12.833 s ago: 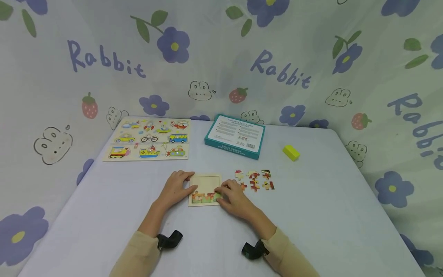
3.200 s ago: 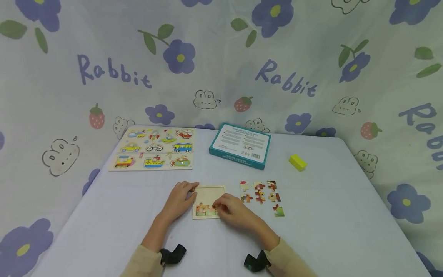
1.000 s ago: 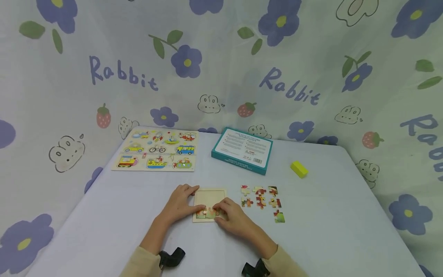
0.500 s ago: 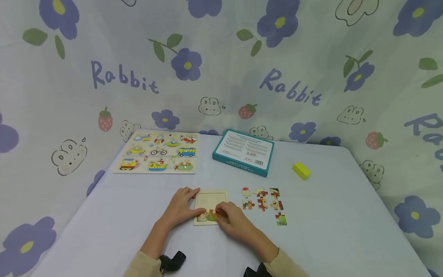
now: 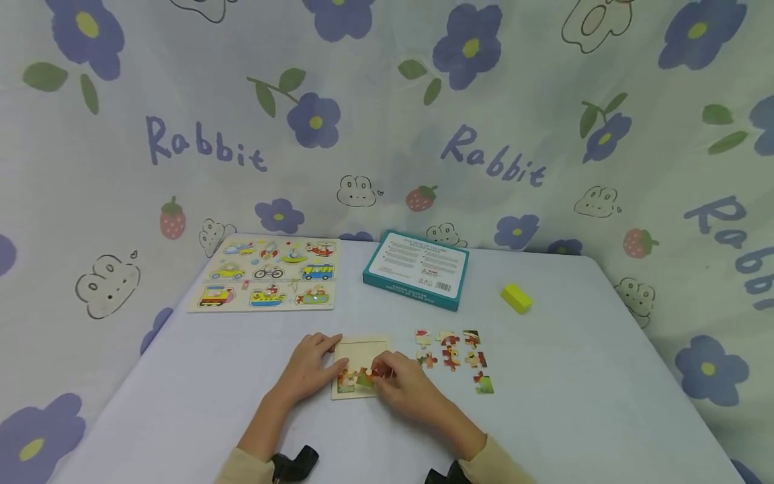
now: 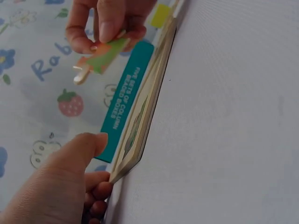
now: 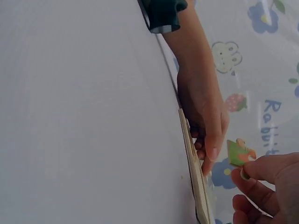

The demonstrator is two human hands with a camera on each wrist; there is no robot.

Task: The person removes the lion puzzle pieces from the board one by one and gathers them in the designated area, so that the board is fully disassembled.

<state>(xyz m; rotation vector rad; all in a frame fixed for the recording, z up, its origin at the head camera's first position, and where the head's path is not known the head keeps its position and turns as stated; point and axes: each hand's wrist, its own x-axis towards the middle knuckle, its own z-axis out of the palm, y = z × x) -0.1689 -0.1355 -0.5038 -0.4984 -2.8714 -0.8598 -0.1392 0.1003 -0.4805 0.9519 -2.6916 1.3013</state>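
Observation:
A shallow wooden puzzle tray [image 5: 359, 350] lies on the table, with a picture piece [image 5: 345, 382] in its lower left corner. My left hand [image 5: 307, 368] rests along the tray's left side. In the left wrist view its fingertips [image 6: 102, 190] touch the tray's edge, while the thumb is raised clear of it. My right hand [image 5: 411, 386] pinches a green and orange jigsaw piece [image 7: 237, 154] between thumb and fingers, tilted above the tray. Several loose jigsaw pieces [image 5: 450, 358] lie in rows right of the tray, including a green one [image 5: 484, 384] nearest me.
A board with vehicle pictures [image 5: 266, 274] lies at the back left. Behind the tray is a teal box [image 5: 417, 269] with white printed text. A yellow block [image 5: 517, 298] sits at the back right. A patterned curtain [image 5: 387, 121] hangs behind the white table [image 5: 574, 376].
Earlier a green piece moved from the tray to the table at right. Within the last second, my right hand has lifted another piece up from the tray's bottom row; the left hand stays put.

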